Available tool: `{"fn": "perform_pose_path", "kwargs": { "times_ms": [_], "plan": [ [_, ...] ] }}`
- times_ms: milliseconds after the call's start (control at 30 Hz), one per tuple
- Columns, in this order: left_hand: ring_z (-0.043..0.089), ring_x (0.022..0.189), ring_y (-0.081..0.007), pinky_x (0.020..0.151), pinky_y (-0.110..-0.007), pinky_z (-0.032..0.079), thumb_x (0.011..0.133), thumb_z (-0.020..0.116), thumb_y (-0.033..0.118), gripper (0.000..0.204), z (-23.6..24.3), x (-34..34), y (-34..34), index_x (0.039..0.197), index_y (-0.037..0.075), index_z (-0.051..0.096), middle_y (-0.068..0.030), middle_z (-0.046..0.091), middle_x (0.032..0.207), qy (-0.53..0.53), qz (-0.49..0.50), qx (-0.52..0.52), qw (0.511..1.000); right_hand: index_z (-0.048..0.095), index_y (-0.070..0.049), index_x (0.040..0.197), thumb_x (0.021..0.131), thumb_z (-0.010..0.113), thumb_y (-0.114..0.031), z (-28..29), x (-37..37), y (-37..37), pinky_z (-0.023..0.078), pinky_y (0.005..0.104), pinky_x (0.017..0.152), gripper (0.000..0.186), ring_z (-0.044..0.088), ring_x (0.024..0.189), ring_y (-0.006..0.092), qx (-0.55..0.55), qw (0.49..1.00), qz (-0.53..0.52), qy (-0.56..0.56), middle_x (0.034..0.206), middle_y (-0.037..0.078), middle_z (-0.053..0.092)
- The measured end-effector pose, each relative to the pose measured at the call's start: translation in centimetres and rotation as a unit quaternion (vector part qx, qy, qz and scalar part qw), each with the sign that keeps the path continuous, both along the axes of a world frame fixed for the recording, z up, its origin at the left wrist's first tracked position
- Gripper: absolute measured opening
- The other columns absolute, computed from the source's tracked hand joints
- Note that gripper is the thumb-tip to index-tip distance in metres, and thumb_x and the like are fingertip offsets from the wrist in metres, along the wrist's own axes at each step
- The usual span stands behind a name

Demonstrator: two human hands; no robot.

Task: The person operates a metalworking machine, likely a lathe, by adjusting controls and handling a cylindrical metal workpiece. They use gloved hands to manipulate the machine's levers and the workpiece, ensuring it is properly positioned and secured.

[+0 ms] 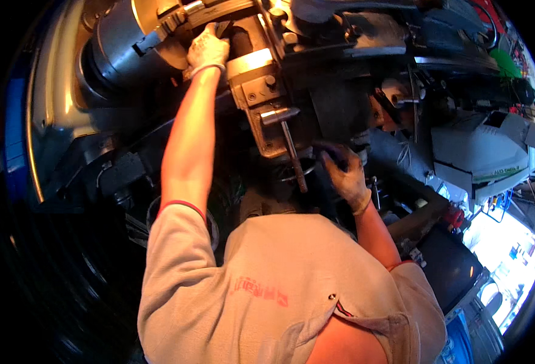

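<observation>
The left hand [207,47], gloved, rests on the workpiece [176,57] beside the chuck [119,48]; its grip cannot be told. The right hand [346,176] is closed around a handle [331,151]. Step: setup at the lathe, apparently. Next move likely demands steady handle control.

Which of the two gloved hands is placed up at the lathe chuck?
The left hand, in a white glove, reaches up to the round metal chuck. The right hand, in a darker glove, is lower, by a dark handle.
</observation>
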State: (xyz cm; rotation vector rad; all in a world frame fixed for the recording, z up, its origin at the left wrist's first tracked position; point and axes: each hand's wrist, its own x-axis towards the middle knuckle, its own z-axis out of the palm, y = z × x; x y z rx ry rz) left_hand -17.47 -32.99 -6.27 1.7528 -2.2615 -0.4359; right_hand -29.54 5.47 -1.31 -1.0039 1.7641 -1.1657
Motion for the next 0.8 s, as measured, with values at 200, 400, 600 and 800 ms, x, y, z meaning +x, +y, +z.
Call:
{"fn": "perform_pose_path", "kwargs": {
  "times_ms": [200, 400, 600, 800],
  "plan": [
    [0.069, 0.102, -0.0264, 0.09, -0.036, 0.052, 0.081, 0.08, 0.031, 0.051, 1.4, 0.6, 4.7, 0.119, 0.0, 0.065, -0.0153, 0.072, 0.111, 0.199, 0.042, 0.006, 0.979, 0.068, -0.004, 0.117, 0.094, 0.065, -0.02, -1.3, -1.7, -0.3, 0.054, 0.0351, 0.086, 0.028, 0.069, 0.097, 0.0259, -0.011, 0.993, -0.02, 0.117, 0.108, 0.014, 0.071],
    [0.064, 0.084, -0.0108, 0.075, -0.024, 0.053, 0.091, 0.069, 0.009, 0.029, 6.4, 1.5, 16.5, 0.12, 0.003, 0.065, -0.0032, 0.069, 0.096, 0.497, -0.009, 0.385, 0.778, 0.067, -0.005, 0.118, 0.094, 0.066, -0.036, 0.5, -1.3, -3.3, 0.051, 0.0417, 0.092, 0.039, 0.066, 0.105, 0.0317, -0.015, 0.995, -0.006, 0.102, 0.114, 0.018, 0.069],
    [0.065, 0.09, -0.0185, 0.082, -0.031, 0.054, 0.089, 0.072, 0.016, 0.033, 4.5, -5.2, 24.8, 0.117, -0.001, 0.066, -0.0106, 0.071, 0.101, 0.443, -0.012, 0.493, 0.748, 0.064, -0.002, 0.125, 0.09, 0.071, -0.026, -2.9, -6.2, -0.7, 0.047, 0.0385, 0.099, 0.043, 0.063, 0.111, 0.0304, 0.112, 0.989, 0.056, 0.074, 0.124, 0.018, 0.066],
    [0.064, 0.112, -0.0402, 0.094, -0.045, 0.052, 0.093, 0.064, 0.033, 0.04, 6.1, -15.8, 26.5, 0.125, 0.01, 0.063, -0.0257, 0.06, 0.13, 0.116, -0.276, 0.378, 0.876, 0.065, -0.002, 0.122, 0.091, 0.069, -0.019, -4.7, -12.6, 7.1, 0.05, 0.0348, 0.091, 0.035, 0.064, 0.1, 0.0234, 0.112, 0.982, -0.151, 0.018, 0.114, 0.013, 0.069]
  ]
}}
